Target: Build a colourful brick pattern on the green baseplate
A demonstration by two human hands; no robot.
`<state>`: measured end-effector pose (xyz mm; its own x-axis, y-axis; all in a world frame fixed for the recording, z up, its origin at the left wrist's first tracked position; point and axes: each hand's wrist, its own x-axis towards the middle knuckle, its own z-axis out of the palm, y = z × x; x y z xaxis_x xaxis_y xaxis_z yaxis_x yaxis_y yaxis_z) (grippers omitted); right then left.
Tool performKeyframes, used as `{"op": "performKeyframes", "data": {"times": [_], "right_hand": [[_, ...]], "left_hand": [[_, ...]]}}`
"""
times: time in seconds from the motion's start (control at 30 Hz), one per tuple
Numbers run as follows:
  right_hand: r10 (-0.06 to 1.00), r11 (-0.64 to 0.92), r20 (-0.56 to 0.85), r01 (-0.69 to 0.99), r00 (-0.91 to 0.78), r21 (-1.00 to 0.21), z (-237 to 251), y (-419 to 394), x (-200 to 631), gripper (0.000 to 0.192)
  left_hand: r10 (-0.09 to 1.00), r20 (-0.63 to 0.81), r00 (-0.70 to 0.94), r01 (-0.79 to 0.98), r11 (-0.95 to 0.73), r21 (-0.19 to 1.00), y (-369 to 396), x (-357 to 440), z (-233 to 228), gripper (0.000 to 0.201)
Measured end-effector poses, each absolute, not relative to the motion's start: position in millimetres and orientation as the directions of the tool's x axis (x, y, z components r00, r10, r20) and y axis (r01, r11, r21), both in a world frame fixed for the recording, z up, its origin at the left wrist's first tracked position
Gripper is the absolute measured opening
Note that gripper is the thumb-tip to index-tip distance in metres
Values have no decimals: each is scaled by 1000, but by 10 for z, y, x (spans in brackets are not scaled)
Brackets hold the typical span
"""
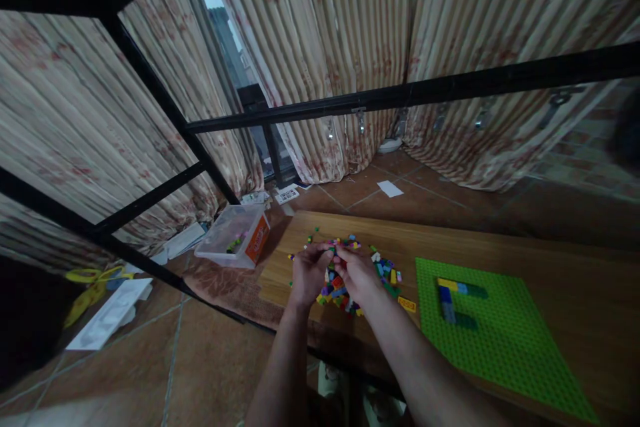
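Both of my hands meet above a pile of loose toy bricks [340,297] on the wooden board. My left hand [309,273] pinches a small green toy brick [332,250] between thumb and fingers. Close against it, my right hand [357,273] has its fingertips closed at the same spot; what it grips is mostly hidden, with a bit of red near the fingers. To the right lies a green baseplate [510,347], bearing a yellow brick [447,284], a light blue one [463,289] and a dark blue one [445,297] joined in a corner shape.
A clear plastic box [220,230] with an orange label stands left of the wooden board [280,267]. Black metal bars [310,109] cross in front of the curtains [320,27]. A white tray [107,317] and a white card [390,189] lie on the floor.
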<state>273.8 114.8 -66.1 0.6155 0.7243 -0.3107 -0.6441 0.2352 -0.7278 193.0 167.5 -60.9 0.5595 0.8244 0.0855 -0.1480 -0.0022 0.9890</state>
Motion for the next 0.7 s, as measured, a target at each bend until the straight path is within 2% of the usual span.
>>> {"op": "performKeyframes", "data": {"times": [0.23,0.33,0.4,0.53,0.7], "right_hand": [[736,208,-370,-710,567,-673,-635,1124,2704,9],[762,183,-368,-724,532,-666,-616,1112,2688,15],[775,181,-329,-687,540,-703,-614,1109,2676,23],[741,255,-246,-600,625,-758,-636,1122,2639,29],[708,298,-300,-656,639,-694,-654,1162,2580,22]], "left_hand": [[811,94,578,-147,-9,989,1678,1844,-551,22],[810,102,578,-124,-36,992,1679,1849,-555,22],[794,107,599,-109,-52,993,1676,1867,-567,22],[791,117,601,-119,-57,991,1670,1879,-580,28],[827,97,554,-150,-15,989,1696,1839,-601,33]]}}
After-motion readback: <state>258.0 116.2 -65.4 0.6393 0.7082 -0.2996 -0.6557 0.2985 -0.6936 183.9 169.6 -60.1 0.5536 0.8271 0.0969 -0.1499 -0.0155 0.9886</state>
